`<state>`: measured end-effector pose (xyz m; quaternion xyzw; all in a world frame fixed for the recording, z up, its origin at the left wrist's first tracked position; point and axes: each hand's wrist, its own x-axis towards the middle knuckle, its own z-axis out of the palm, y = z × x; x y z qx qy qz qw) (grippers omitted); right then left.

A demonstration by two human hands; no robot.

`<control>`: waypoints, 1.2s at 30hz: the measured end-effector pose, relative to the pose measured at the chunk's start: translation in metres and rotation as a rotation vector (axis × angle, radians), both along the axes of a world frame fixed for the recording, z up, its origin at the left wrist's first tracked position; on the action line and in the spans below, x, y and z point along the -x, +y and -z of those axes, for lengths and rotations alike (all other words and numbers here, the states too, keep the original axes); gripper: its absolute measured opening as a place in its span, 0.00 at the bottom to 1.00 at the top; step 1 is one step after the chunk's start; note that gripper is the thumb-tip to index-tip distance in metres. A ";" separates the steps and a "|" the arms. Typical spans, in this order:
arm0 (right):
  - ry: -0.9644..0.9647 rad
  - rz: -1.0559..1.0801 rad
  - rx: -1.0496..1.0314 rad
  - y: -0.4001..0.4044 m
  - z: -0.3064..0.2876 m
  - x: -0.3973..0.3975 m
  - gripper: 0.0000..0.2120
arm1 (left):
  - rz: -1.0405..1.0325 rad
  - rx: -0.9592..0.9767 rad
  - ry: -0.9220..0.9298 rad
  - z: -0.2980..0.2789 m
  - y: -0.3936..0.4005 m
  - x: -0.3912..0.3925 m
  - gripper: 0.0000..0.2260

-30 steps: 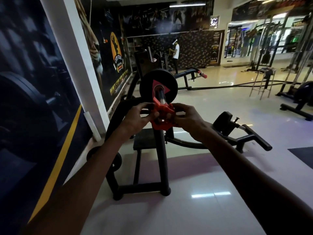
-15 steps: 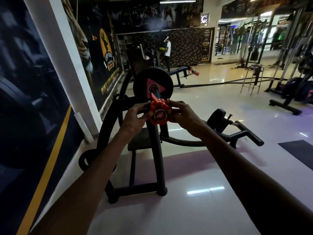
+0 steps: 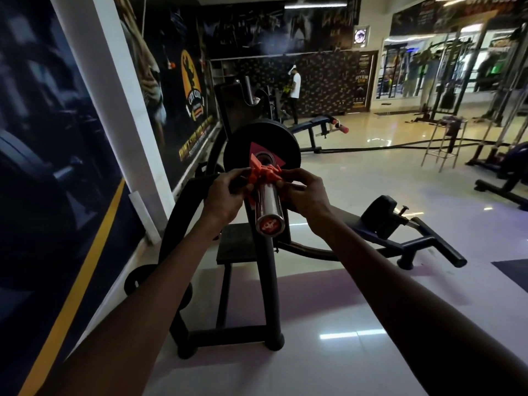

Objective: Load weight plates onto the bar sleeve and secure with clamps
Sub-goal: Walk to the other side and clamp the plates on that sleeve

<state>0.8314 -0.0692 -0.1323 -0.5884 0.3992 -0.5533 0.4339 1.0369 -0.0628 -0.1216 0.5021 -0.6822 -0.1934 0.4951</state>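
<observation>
Wall mural (image 3: 195,90) reads "CITY CLUB" (logo).

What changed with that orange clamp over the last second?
The orange clamp slid along the bar sleeve away from its end, toward the black weight plate, exposing the chrome. The left hand and right hand kept hold of it; the plate stayed put.

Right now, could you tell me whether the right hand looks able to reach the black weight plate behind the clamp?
Probably yes: the right hand is on the orange clamp, just short of the black weight plate, whose face is unobstructed, though it would have to let go first.
</observation>
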 end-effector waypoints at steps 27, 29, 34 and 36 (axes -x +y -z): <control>0.179 0.213 0.207 -0.127 -0.008 -0.019 0.12 | 0.063 0.200 -0.170 0.006 -0.120 0.002 0.40; 0.215 0.220 0.236 -0.127 -0.011 -0.018 0.13 | 0.080 0.135 -0.214 -0.004 -0.119 0.000 0.43; 0.271 0.229 0.276 -0.131 -0.013 -0.015 0.12 | 0.114 0.061 -0.293 -0.015 -0.124 -0.005 0.44; 0.322 0.244 0.306 -0.132 -0.015 -0.013 0.12 | 0.144 0.066 -0.316 -0.018 -0.126 -0.006 0.44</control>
